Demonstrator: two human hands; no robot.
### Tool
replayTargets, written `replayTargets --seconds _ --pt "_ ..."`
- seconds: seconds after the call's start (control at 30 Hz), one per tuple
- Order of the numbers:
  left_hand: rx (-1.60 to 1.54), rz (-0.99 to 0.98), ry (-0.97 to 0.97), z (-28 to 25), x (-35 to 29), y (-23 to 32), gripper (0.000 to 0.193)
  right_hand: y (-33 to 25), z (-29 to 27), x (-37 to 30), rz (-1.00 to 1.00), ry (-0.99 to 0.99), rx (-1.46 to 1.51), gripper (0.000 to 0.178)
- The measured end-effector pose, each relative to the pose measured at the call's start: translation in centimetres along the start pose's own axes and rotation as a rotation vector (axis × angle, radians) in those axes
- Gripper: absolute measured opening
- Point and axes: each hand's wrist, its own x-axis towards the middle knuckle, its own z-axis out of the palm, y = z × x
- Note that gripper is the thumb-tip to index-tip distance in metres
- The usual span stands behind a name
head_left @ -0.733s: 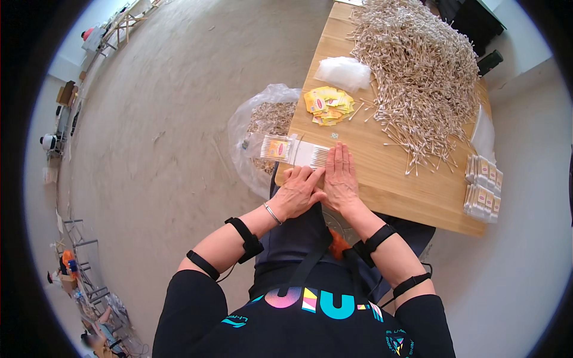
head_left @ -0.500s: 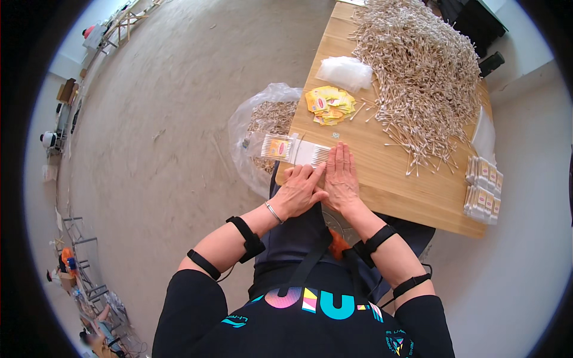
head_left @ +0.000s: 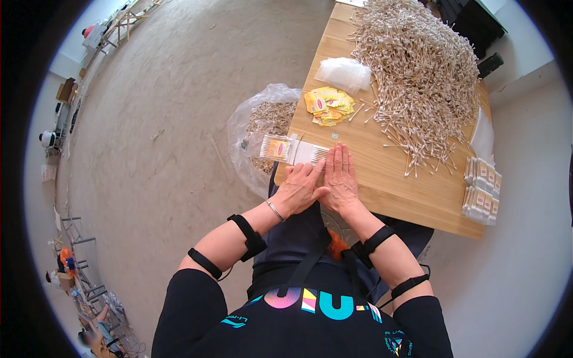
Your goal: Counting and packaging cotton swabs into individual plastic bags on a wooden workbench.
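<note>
Fingers [head_left: 307,173] of both hands press flat, uncurled, on a clear plastic packet of cotton swabs [head_left: 292,150].
Nothing has shifted since a moment ago; left hand [head_left: 298,190] and right hand [head_left: 340,182] grip nothing at the wooden table [head_left: 382,179] edge.

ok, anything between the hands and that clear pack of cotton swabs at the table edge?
Nothing visible. The left hand and right hand lie side by side, fingertips reaching the swab pack. The loose swab pile lies farther back.

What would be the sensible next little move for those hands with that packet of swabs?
Probably push the swabs fully into the clear packet: both hands, left hand and right hand, lie flat at its open end on the table edge, where swab tips appear to stick out.
</note>
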Motion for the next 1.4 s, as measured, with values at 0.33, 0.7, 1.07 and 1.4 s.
replayTargets --seconds 0.33,0.7,1.07,1.4 --pt "-0.039 -0.021 0.000 -0.4 0.3 0.3 0.066 -0.1 -0.3 0.1 0.004 -0.005 0.088 0.087" --pt "0.039 -0.012 0.023 0.4 0.6 -0.2 0.055 -0.2 -0.3 -0.1 0.014 0.057 0.139 0.082" --pt "-0.027 -0.101 -0.091 -0.1 1.5 0.0 0.049 -0.4 -0.5 0.1 0.028 0.065 0.151 0.084" --pt "0.010 -0.126 -0.039 0.0 2.4 0.1 0.054 -0.3 -0.6 0.1 0.021 0.052 0.107 0.090"
